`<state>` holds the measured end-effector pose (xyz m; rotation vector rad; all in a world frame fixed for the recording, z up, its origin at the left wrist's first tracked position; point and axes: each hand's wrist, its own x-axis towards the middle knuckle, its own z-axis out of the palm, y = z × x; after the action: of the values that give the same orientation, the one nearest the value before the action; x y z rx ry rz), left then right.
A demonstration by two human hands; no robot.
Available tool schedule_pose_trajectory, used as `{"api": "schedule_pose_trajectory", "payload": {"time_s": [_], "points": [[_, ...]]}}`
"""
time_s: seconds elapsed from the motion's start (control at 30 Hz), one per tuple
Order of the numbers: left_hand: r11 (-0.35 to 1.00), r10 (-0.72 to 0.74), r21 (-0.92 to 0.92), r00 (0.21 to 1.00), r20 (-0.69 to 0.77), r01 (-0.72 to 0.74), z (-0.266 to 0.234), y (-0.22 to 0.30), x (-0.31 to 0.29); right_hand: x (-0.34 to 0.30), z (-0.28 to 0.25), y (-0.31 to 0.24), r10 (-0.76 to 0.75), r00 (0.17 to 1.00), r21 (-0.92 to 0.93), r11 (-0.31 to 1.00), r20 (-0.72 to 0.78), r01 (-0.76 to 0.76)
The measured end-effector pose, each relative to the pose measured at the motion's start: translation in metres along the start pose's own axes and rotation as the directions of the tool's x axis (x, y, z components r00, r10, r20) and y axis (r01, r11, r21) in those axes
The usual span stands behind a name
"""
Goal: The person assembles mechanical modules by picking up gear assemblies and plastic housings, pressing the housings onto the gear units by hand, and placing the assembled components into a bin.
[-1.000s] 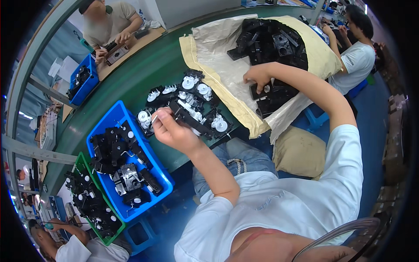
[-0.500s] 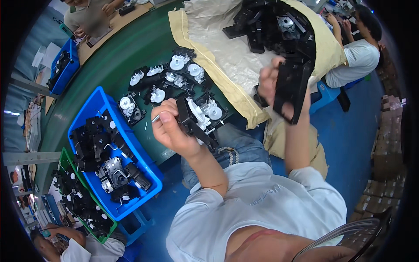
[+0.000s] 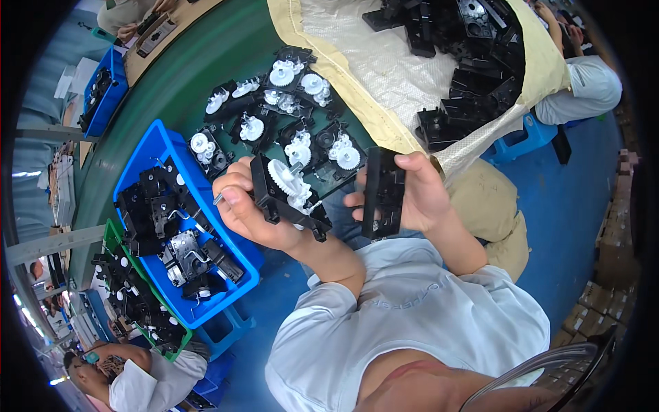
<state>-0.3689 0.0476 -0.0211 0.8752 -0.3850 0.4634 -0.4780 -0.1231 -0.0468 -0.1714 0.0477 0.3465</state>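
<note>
My left hand (image 3: 250, 213) is closed around a black gear housing (image 3: 269, 193) with white plastic gears (image 3: 288, 180) on its right side. A thin metal rod (image 3: 218, 199) sticks out at the thumb and fingertips of that hand; whether it is part of the housing I cannot tell. My right hand (image 3: 425, 196) grips a black rectangular plastic part (image 3: 384, 193), held upright a little to the right of the gears and apart from them. Behind both hands, several black gear assemblies with white gears (image 3: 300, 146) lie on the green table (image 3: 178, 89).
A blue bin (image 3: 255, 275) of black and metal parts stands at the left, with a green crate (image 3: 187, 340) beside it. An open woven sack (image 3: 371, 103) at the upper right holds black plastic parts (image 3: 473, 103). Other people sit at the left and upper right.
My right hand has come down and left from the sack with the black plastic part, now close to the gear housing. My left hand has shifted slightly left, still holding the housing.
</note>
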Motion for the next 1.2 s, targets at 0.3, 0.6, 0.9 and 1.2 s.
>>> {"api": "schedule_pose_trajectory", "payload": {"time_s": [0.3, 0.6, 0.9, 1.2], "points": [[0.982, -0.05, 0.175, 0.995, -0.081, 0.064, -0.001, 0.008, 0.001, 0.039, 0.012, 0.013, -0.31, 0.94, -0.209, 0.919, 0.142, 0.335], [0.888, 0.028, 0.457, 0.986, -0.161, 0.049, 0.02, 0.013, -0.006, 0.059, 0.022, 0.034, -0.465, 0.854, -0.707, 0.522, 0.233, 0.477], [0.87, 0.028, 0.49, 0.988, -0.149, 0.05, 0.028, 0.005, -0.008, 0.057, 0.025, 0.035, -0.504, 0.806, -0.78, 0.349, 0.311, 0.519], [0.871, 0.01, 0.487, 0.989, -0.148, 0.064, 0.028, 0.0, -0.01, 0.057, 0.024, 0.036, -0.513, 0.789, -0.78, 0.316, 0.338, 0.539]]}}
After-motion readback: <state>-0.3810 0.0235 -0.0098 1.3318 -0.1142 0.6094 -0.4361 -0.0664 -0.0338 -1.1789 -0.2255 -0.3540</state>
